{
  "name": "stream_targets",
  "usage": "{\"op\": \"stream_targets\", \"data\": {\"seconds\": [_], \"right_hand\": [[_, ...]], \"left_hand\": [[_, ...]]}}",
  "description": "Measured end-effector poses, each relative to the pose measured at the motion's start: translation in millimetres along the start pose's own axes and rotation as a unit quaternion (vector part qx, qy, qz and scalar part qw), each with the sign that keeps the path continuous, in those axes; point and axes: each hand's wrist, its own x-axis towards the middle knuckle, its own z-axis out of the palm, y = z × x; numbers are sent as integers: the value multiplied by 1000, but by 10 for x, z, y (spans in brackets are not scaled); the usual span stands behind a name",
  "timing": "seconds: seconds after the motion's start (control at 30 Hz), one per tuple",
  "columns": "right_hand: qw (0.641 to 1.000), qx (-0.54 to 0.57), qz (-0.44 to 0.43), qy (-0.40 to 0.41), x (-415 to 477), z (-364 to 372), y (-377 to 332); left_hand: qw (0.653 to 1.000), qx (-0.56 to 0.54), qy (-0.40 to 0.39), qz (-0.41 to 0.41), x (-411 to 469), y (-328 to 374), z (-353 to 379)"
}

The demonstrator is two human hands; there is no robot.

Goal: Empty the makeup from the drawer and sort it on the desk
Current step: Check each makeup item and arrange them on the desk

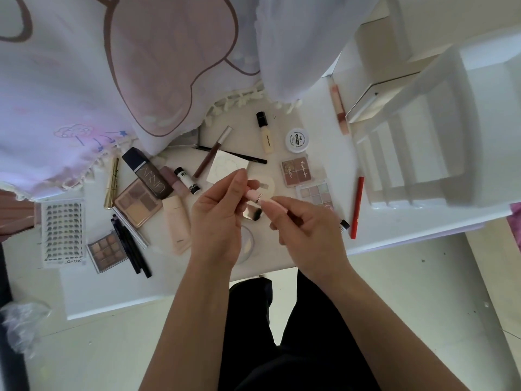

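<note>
Both hands meet above the white desk point(118, 294). My left hand point(220, 218) and my right hand point(304, 230) each pinch one end of a small pink makeup tube point(253, 194) with a silver ring at its middle. Under the hands lie a white puff point(267, 183), a shiny compact point(251, 213) and a clear round jar point(248, 244), partly hidden. Makeup lies spread across the desk: a brown eyeshadow palette point(107, 251), a contour palette point(138, 203), a dark foundation bottle point(148, 173), a lash tray point(63, 231) and a pink palette point(297, 172).
A red pencil point(356, 207) and a pink lip gloss point(339, 108) lie at the right near an open white drawer point(423, 142). A pale patterned cloth point(84, 80) hangs over the desk's back. A white pot point(296, 141) and a cream concealer point(266, 135) sit behind the hands.
</note>
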Motion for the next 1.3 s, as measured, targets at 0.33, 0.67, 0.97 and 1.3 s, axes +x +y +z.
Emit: {"op": "stream_targets", "data": {"seconds": [0.33,0.67,0.97,1.3], "right_hand": [[952,117,236,-158,-26,-17,-87],[990,-109,-95,4,-189,-102,12],[995,-83,-50,0,-188,-93,-14],[993,-97,-60,-25,-171,-64,36]], "left_hand": [[999,21,21,15,-69,14,14],[996,-22,81,32,82,288,-133],[994,-69,81,4,-44,213,-54],[999,-41,21,10,-97,46,27]]}}
